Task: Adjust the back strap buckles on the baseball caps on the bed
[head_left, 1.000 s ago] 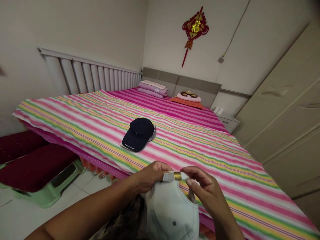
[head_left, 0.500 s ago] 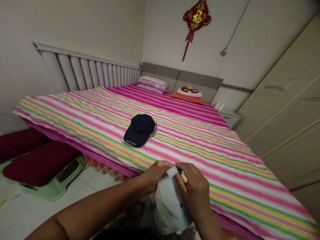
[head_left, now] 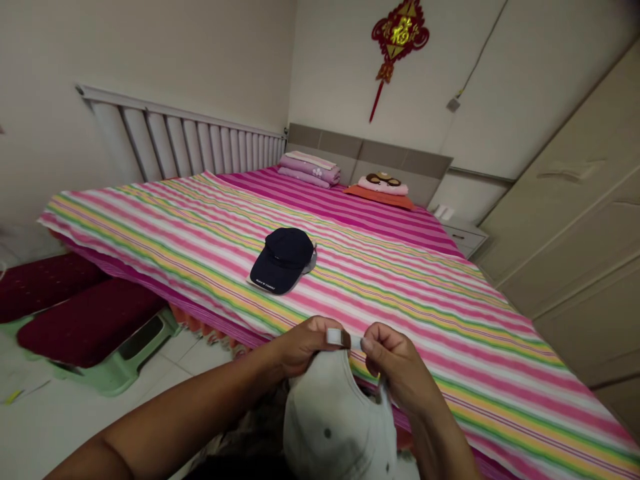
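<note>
A pale, whitish cap is between my two hands at the bottom middle, its back strap uppermost. My left hand pinches the strap at the left, beside its buckle. At the other side, my right hand grips the strap between thumb and fingers. The strap spans the gap between the hands above the cap's rear opening. Beyond them a dark navy cap lies on the striped bedspread, its brim toward me, with a greyish piece showing at its right side.
The bed with its striped bedspread fills the middle. Folded purple bedding and a pink-and-orange stack lie by the headboard. Dark red cushioned green stools stand at left; a wardrobe rises at right.
The pale cap has turned, so more of its crown and rear opening shows. My right hand has moved right, away from my left, stretching the strap between them.
</note>
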A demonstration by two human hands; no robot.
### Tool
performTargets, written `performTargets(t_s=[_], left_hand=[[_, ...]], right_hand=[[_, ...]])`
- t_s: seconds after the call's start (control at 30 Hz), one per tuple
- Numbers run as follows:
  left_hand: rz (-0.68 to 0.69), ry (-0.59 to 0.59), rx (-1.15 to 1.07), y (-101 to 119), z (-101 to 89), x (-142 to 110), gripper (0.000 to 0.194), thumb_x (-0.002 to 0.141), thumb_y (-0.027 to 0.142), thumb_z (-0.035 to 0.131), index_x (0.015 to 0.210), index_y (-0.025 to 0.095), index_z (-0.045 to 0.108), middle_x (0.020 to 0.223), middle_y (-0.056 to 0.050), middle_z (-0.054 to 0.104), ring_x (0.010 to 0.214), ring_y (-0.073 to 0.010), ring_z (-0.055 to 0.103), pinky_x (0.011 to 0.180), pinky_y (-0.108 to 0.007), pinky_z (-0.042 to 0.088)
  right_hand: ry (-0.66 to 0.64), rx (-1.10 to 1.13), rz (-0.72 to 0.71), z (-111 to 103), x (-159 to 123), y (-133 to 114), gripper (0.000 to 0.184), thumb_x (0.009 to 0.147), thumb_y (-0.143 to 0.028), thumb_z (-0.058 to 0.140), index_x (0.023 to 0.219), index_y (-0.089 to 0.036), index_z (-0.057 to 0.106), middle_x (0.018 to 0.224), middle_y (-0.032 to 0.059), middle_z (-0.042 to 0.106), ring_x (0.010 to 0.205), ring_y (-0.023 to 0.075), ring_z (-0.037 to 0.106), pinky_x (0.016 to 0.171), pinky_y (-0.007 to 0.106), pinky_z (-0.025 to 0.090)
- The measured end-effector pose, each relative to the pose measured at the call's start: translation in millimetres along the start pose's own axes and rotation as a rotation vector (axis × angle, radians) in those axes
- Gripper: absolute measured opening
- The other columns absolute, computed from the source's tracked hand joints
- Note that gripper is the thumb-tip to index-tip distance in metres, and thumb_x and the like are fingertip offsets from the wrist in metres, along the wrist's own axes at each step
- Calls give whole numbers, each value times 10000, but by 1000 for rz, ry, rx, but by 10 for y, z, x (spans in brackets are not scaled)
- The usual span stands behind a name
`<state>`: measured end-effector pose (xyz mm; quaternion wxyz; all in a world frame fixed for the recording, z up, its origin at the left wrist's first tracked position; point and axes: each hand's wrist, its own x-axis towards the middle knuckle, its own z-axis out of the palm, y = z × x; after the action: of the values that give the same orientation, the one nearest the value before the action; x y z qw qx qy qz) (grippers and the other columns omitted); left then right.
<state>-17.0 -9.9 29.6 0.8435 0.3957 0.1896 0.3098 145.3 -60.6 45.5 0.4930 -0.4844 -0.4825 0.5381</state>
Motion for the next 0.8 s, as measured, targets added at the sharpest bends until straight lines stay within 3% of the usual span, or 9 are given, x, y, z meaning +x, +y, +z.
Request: performTargets(t_s=[0.1, 0.3, 0.37, 0.5, 0.57, 0.67, 0.8], left_hand=[[100, -6, -39, 99, -57, -23, 278, 518, 315, 733, 600, 87, 597, 514, -27, 559, 437, -72, 464, 451, -183, 331], [174, 89, -89, 238, -223, -77, 235, 570, 245, 717, 649, 108, 545, 508, 33, 481, 423, -34, 420, 435, -146, 331], [174, 97, -92, 263, -250, -106, 248, 565, 247, 722, 665, 109, 542, 507, 35, 478, 425, -38, 430, 433, -144, 339], [167, 76, -99, 326, -314, -142, 223, 591, 231, 707, 649, 113, 528, 512, 35, 480, 429, -46, 454, 455, -158, 374], [166, 84, -105, 370, -408, -166, 181, 622, 208, 684, 651, 112, 534, 526, 27, 501, 441, -52, 475, 473, -164, 389], [145, 83, -148, 398, -654, -264, 145, 645, 189, 663, 734, 105, 585, 606, -14, 588, 526, -88, 548, 565, -199, 437], [97, 24, -187, 247, -1027, -503, 221, 680, 228, 634, 859, 99, 623, 764, -82, 655, 711, -164, 611, 707, -271, 453]], right_hand=[[56, 303, 4, -83, 94, 29, 325, 666, -397, 649, 557, -186, 428, 440, -91, 325, 370, 47, 237, 380, 193, 217], [81, 513, 0, -131, 252, 77, 256, 704, -434, 604, 642, -192, 543, 518, -35, 513, 485, 105, 470, 501, 235, 389], [-1, 481, 53, -33, 279, 150, 236, 685, -412, 635, 715, -184, 583, 577, -14, 577, 545, 121, 519, 547, 239, 406], [-299, 398, 204, 238, 311, 344, 211, 645, -276, 700, 801, -160, 617, 668, 21, 641, 613, 144, 571, 603, 249, 420], [-344, 431, 187, 330, 324, 402, 203, 671, -270, 678, 838, -169, 622, 725, 32, 659, 639, 153, 582, 642, 270, 428], [-245, 491, 108, 368, 367, 422, 158, 713, -276, 638, 851, -203, 616, 745, 12, 659, 649, 147, 578, 649, 265, 432], [14, 578, 86, 337, 498, 428, 160, 651, -259, 694, 770, -228, 591, 579, -58, 590, 509, 97, 516, 512, 193, 406]])
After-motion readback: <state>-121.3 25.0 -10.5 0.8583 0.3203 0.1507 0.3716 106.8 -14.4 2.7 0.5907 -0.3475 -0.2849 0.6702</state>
